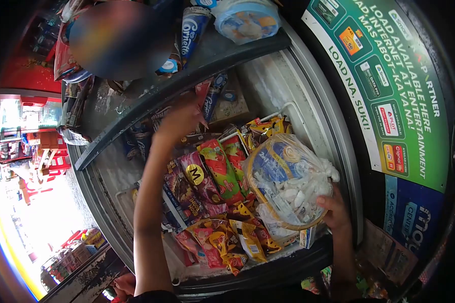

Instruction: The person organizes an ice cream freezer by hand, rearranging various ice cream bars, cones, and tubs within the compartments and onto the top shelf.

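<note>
My left hand (183, 120) reaches deep into the chest freezer (316, 126), smeared by motion, beside a red-and-pink wrapper (202, 96) and a blue Cornetto cone (215, 97). Whether its fingers hold the wrapper I cannot tell. At the right, my right hand (334, 209) grips the lower edge of an ice cream tub (280, 174), thumb on its side. The tub has a blue label and a frosty clear plastic bag around it, and it tilts over the basket's right part. Left of it lie a purple Magnum pack (199, 177) and green-and-red ice cream packs (221, 169).
Yellow-and-brown wrapped ice creams (230, 245) fill the basket's near end. On the dark freezer lid (151, 96) rest another bagged tub (247, 20) and Cornetto cones (194, 31). A green sign (384, 91) stands at right. Another person's hand (126, 284) shows at lower left.
</note>
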`<state>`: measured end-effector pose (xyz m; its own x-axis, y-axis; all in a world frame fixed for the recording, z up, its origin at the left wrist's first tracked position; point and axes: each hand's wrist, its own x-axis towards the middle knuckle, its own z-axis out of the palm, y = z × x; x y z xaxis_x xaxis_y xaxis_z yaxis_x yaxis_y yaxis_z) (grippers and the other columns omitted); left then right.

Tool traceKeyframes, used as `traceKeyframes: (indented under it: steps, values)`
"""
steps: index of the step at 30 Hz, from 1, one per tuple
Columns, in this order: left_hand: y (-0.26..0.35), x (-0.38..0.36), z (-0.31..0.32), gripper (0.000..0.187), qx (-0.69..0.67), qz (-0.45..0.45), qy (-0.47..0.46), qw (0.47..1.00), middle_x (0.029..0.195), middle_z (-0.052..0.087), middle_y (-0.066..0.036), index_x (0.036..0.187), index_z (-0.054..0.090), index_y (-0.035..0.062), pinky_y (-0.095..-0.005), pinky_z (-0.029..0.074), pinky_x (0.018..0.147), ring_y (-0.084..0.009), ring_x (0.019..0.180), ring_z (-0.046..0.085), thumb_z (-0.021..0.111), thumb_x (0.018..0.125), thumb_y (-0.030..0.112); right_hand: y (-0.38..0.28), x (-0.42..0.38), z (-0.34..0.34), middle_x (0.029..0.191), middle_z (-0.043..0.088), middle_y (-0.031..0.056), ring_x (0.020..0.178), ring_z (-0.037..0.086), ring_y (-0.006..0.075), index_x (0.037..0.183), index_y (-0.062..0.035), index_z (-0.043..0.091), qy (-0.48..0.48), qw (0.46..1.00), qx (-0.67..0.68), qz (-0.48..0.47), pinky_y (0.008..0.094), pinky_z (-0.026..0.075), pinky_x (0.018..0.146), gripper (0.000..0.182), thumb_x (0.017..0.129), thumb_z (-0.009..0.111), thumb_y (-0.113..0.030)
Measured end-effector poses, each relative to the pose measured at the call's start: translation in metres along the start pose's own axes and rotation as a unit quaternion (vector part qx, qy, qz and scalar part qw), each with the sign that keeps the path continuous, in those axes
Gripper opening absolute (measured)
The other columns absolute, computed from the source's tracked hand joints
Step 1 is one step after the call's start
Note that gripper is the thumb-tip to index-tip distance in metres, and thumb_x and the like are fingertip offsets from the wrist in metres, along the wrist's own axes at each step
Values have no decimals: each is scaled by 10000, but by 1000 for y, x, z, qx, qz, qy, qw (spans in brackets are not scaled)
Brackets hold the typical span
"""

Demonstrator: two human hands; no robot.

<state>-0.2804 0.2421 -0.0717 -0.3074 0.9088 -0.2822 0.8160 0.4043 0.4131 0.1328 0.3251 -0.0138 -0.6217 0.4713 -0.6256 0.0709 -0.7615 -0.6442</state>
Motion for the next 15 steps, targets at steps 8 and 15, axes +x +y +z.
traceKeyframes:
  steps: [8, 15]
  values:
    - [0, 140, 126, 351, 418, 162, 126, 885, 1314, 483, -124, 1153, 582, 148, -471, 406, 914, -305, 1193, 479, 547, 809, 207, -19, 3, 33, 1246, 511, 156, 1145, 516, 253, 1343, 39, 353, 16, 1000, -5, -19, 356, 394, 986, 681, 749, 644, -121]
    - [-24, 100, 94, 368, 330, 214, 205, 896, 1308, 485, -138, 1193, 546, 209, -477, 421, 897, -297, 1108, 531, 511, 827, 209, -40, 78, 104, 1195, 532, 121, 1080, 541, 191, 1304, 8, 399, 27, 980, -160, -118, 305, 450, 902, 623, 774, 696, -135]
